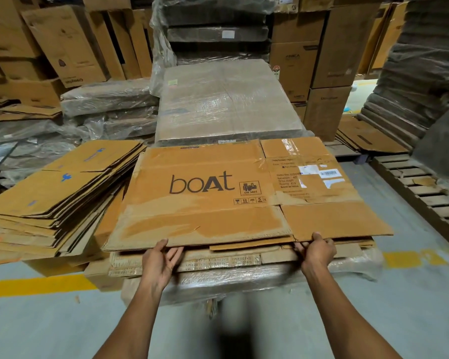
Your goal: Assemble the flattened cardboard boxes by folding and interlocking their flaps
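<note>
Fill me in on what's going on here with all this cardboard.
A person is gripping the near edge of a flattened brown cardboard box printed "boAt", with the left hand and the right hand spaced apart along that edge. The box lies flat on top of a plastic-wrapped pile of cardboard, and no flap is folded yet. A loose stack of flattened brown boxes with blue logos sits to its left.

both arms fwd, l hand (161, 257) & r hand (318, 251) on flat box (192, 218) near edge, thumbs atop, fingers under
</note>
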A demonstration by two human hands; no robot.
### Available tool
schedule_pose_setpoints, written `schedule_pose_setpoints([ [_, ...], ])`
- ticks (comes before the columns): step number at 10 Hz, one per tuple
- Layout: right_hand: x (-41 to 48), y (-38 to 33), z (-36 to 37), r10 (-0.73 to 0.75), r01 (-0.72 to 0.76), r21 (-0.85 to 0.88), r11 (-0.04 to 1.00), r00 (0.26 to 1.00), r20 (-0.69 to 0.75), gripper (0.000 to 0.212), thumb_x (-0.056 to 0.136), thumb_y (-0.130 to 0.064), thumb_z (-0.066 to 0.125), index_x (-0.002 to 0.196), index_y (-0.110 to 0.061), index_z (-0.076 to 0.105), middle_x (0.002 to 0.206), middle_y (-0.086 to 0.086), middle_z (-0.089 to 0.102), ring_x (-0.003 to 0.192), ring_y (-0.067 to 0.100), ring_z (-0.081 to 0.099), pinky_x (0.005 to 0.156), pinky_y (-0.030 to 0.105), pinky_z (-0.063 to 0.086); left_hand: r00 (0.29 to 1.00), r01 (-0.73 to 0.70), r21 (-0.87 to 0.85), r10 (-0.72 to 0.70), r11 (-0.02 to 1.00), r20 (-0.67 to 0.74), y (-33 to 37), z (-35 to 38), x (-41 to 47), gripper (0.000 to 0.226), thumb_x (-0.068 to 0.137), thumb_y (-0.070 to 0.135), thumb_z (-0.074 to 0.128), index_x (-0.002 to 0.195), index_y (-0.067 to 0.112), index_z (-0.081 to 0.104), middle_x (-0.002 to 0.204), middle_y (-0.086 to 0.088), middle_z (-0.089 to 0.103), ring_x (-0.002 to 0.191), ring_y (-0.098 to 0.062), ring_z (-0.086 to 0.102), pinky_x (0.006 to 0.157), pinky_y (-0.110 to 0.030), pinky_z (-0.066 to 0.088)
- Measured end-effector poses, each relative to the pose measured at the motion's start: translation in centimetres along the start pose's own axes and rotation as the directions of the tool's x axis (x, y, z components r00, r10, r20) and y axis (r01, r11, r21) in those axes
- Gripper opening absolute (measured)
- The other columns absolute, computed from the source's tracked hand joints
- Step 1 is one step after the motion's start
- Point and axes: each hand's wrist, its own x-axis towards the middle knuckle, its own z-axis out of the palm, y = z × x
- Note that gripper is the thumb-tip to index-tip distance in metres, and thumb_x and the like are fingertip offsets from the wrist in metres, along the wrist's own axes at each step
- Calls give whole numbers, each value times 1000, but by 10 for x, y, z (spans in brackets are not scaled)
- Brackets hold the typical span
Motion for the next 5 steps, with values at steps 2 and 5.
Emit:
schedule_pose_setpoints([
  [2, -6, -13, -2, 118, -121, 19, 992, 985, 124, 34, 108, -4, 48, 141, 0, 42, 118, 16, 56, 94, 38, 67, 88, 53, 61, 996, 2, 53, 2, 999, -88, -2, -1, 12, 6, 102, 4, 57, 104, -2, 57, 132, -17, 54, 120, -36, 59, 98, -46, 56],
  [5, -5, -15, -11, -214, 331, -769, 547, 943, 254, 38, 101, -27, 55, 73, -4, 68, 70, 13, 70, 71, 33, 66, 65, 40, 51, 980, -49, 605, 154, 795, -124, -15, 2, 34, 39, 104, 23, 56, 78, -1, 71, 65, -14, 73, 57, -27, 68, 63, -38, 61],
])
